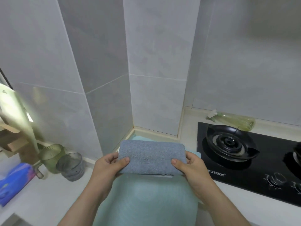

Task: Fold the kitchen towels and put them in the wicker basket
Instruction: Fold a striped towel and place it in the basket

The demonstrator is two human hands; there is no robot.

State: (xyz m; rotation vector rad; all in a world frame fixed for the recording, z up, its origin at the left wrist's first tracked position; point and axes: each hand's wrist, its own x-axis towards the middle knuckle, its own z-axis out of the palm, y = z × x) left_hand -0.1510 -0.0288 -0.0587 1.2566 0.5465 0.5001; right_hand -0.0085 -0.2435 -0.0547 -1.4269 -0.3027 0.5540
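Left hand (107, 167): thumb on top, fingers curled under, gripping the left end of the folded blue-grey towel (151, 158).
Right hand (190, 167): the same grip on the right end.
Blue-grey towel: a thick rectangle, held level near the counter's (53, 193) back corner.
Teal towel (146, 201): spread beneath it, reaching toward the near edge; whether the two touch is unclear.
Right edge: black gas hob (260, 168).
Left edge: green jug (52, 155) just beside a grey glass (70, 166).

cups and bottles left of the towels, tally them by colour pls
green cup: 1
grey cup: 1
blue-purple bottle: 1
total: 3
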